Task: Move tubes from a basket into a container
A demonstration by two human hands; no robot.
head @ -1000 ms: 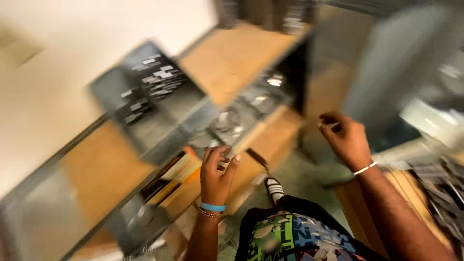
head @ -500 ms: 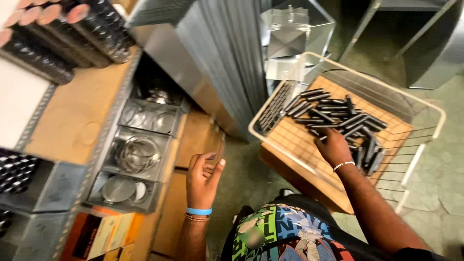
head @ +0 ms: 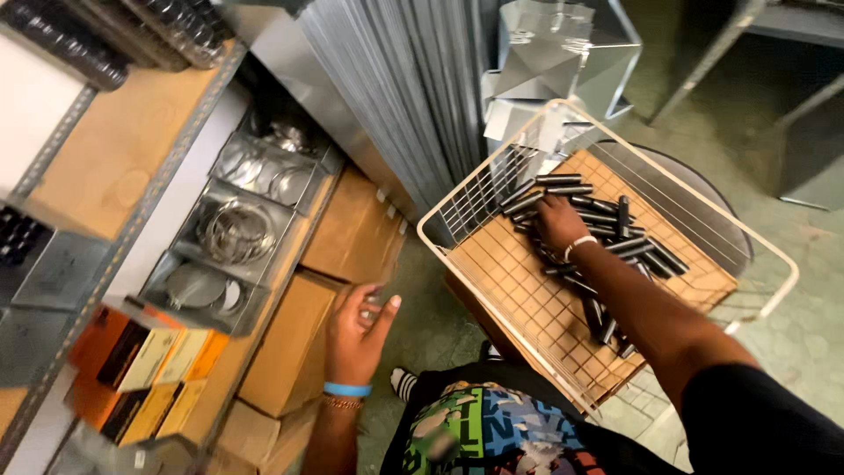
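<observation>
My right hand [head: 557,222] reaches into a white wire basket [head: 481,190] and rests on a pile of several dark metal cylinders [head: 615,230]; whether it grips one I cannot tell. The basket has a cardboard liner [head: 510,273] on its floor. My left hand [head: 356,330], with a blue wristband, hovers palm up over a cardboard box [head: 290,343] by the shelf, fingers loosely curled around a small metal piece [head: 374,308].
A shelf unit on the left holds metal bins of rings and discs [head: 230,236], orange and yellow small boxes [head: 145,365], and dark tubes [head: 114,40] on top. Stacked metal sheets [head: 387,97] and folded sheet-metal parts [head: 549,62] stand behind the basket. The floor is concrete.
The view has swung from the shelf toward the basket. My right hand has moved deeper into the cylinders. My left hand stays by the boxes, palm up.
</observation>
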